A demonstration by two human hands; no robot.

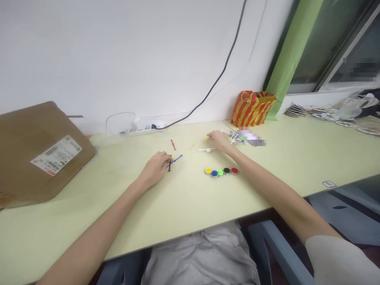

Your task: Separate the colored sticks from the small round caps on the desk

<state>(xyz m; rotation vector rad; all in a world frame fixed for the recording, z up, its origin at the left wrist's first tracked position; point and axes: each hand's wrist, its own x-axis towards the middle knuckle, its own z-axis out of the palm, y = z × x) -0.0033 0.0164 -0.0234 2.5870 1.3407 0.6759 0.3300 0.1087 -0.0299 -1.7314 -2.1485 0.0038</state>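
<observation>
My left hand (154, 169) rests low over the table with its fingers curled down and together. At its fingertips are a thin blue plastic stick (178, 158) and a short black plastic stick (169, 167); which of them it grips is hard to make out. My right hand (221, 141) reaches further back, fingers bent in a pinch at a small yellow plastic piece (207, 139). Just in front of it lies a white stick with a round part (208, 150). A red stick (173, 145) lies between the hands, further back. Beside my right wrist is a cluster of coloured plastic pieces (236, 137).
Several small round pieces with coloured tops (220, 172) stand in a row nearer me. A phone (253, 137) and a striped bag (252, 109) are at the back right. A cardboard box (38, 154) stands left; a power strip (146, 128) lies along the wall.
</observation>
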